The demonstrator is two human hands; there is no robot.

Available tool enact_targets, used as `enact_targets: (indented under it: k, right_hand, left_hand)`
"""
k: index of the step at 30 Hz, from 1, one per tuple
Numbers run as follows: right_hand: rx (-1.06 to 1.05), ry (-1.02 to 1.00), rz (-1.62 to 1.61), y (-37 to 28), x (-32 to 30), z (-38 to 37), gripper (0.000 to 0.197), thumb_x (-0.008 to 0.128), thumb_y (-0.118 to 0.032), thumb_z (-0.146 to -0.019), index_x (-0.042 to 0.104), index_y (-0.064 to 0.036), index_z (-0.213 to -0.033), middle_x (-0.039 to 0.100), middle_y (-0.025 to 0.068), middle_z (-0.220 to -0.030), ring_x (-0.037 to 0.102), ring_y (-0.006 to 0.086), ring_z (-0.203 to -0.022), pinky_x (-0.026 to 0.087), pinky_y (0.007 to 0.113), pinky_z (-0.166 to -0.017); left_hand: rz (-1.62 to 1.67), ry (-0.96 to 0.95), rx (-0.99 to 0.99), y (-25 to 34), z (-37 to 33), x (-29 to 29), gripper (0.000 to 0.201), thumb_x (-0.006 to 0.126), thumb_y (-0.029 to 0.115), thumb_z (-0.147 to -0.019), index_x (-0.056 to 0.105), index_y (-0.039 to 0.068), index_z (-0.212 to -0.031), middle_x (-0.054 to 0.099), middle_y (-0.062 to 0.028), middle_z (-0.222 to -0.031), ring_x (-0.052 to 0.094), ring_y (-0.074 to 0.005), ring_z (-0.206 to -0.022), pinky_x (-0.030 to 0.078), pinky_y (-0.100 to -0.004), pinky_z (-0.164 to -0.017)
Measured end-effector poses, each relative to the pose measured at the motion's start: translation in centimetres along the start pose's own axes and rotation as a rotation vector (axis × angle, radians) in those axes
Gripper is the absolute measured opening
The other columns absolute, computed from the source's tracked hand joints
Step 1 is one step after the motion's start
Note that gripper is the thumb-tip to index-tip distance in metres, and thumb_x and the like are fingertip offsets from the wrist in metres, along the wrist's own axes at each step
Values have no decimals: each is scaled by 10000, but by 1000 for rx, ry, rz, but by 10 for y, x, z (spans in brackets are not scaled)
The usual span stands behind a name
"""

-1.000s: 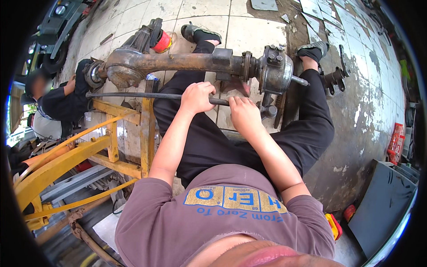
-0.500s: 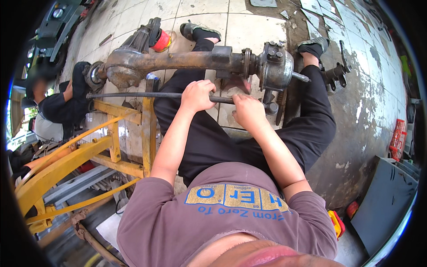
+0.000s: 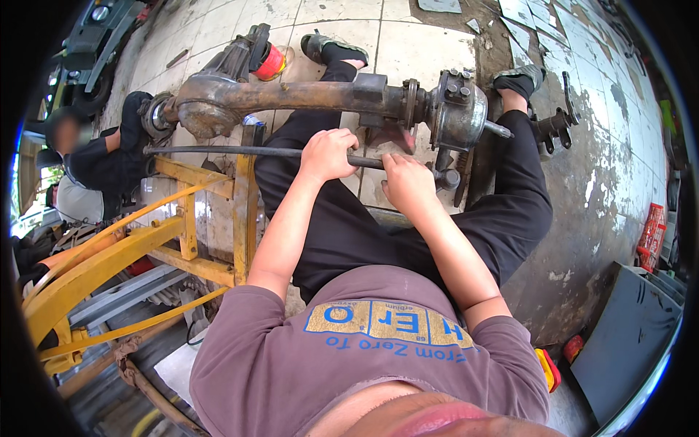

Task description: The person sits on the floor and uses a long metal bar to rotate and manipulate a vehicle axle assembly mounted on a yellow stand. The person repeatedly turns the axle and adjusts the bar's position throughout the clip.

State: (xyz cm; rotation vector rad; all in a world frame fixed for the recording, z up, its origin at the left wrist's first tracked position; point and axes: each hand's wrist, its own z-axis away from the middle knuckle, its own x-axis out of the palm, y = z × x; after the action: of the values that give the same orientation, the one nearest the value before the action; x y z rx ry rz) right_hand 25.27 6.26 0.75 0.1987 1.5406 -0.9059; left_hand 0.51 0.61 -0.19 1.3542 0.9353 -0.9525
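A long dark tie rod (image 3: 226, 151) runs crosswise in front of me, with a thick rounded joint at its right end. My left hand (image 3: 329, 155) is wrapped round it near the middle. Just to the right, my right hand (image 3: 408, 179) grips the same rod close to that joint, its fingers partly hidden. Beyond the rod lies a rusty vehicle axle (image 3: 291, 97), with a bulging differential housing (image 3: 207, 109) on the left and a round metal hub (image 3: 460, 113) on the right. My legs reach under and around the axle.
A yellow metal frame (image 3: 244, 211) stands at my left, near the rod. Another person (image 3: 95, 164) sits at the far left end of the axle. A red can (image 3: 271, 63) stands behind the axle, and a grey metal cabinet (image 3: 626, 335) is at the right.
The view has tilted slightly, shifting the surroundings a little. Both hands keep their grip on the tie rod, with hardly any movement.
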Motion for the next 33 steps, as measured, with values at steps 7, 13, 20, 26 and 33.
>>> enact_targets:
  k: [7, 13, 20, 26, 33]
  right_hand:
    - [-88, 164, 13, -7, -2, 1, 177, 706, -52, -944, 719, -24, -1118, 813, 151, -1089, 817, 343, -1090, 648, 471, -996]
    - [-41, 77, 36, -2, -2, 4, 310, 811, -107, -893, 709, -46, -1179, 801, 133, -1140, 799, 349, -1157, 642, 466, -1013]
    - [-2, 7, 26, -2, 0, 1, 338, 826, -110, -890, 709, -55, -1202, 805, 141, -1132, 797, 356, -1160, 645, 479, -999]
    - [-56, 117, 103, 4, 11, -4, 252, 784, -72, -883, 715, -53, -1124, 806, 143, -1077, 810, 356, -1060, 638, 482, -980]
    - [-23, 2, 65, -2, -9, 0, 182, 712, -39, -949, 727, -15, -1129, 825, 175, -1102, 824, 362, -1113, 615, 501, -1124]
  left_hand:
    - [-8, -9, -5, 1, -2, -1, 278, 906, 232, -732, 794, 121, -960, 798, -55, -1037, 784, -295, -1074, 624, -455, -958]
    - [-4, -20, -32, 2, 0, -1, 286, 908, 235, -730, 800, 124, -970, 797, -48, -1061, 782, -287, -1093, 620, -455, -973]
    - [2, 5, -4, 0, 2, 2, 271, 902, 263, -727, 791, 132, -937, 779, -43, -1009, 778, -289, -1063, 608, -459, -945]
    - [-3, 7, -4, 0, -1, -1, 275, 911, 233, -716, 798, 131, -945, 796, -44, -1023, 787, -284, -1060, 626, -454, -954]
    - [6, -16, -24, 3, 1, 0, 289, 919, 233, -716, 796, 129, -957, 797, -49, -1046, 785, -286, -1081, 624, -458, -975]
